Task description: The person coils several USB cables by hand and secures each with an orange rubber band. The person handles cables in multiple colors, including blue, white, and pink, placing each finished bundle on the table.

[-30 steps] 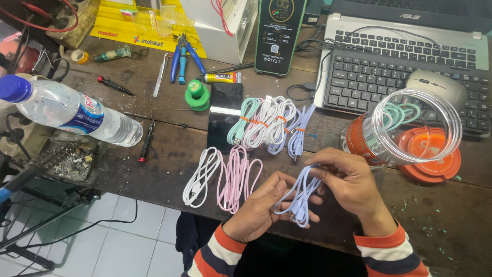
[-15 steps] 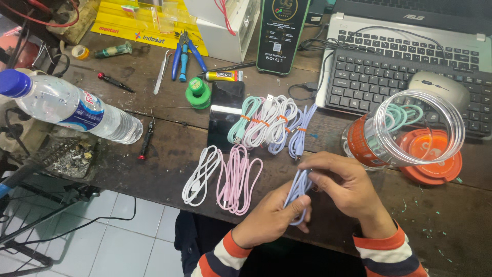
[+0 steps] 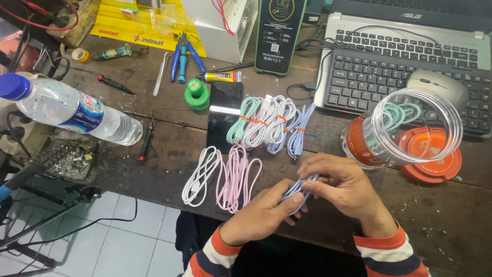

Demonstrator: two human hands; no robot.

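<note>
Both our hands are closed on one pale lilac cable (image 3: 299, 189), folded into a narrow bundle just above the near edge of the wooden bench (image 3: 164, 154). Left hand (image 3: 266, 208) pinches the lower part, thumb on top. Right hand (image 3: 344, 185) grips the upper part from the right, fingers curled over it. Most of the cable is buried between palms and fingers; we only see a short strip of strands, no connector visible, and we can't tell whether it is tied.

Just left of the hands lie a loose pink cable (image 3: 237, 177) and a loose white cable (image 3: 200, 176), side by side and touching. Behind the hands is a row of bundled cables (image 3: 269, 123) with orange ties, partly overlapping a black phone (image 3: 223, 115) lying flat.

Right of that, a clear plastic jar (image 3: 405, 128) lies tipped on its side, mouth towards us, mint cable inside; contents further back are hard to read through the glare. Its orange lid (image 3: 435, 164) is half hidden behind the jar rim. The water bottle (image 3: 72, 110) at left overhangs the bench edge. The laptop (image 3: 410, 56) is cut off at top.
</note>
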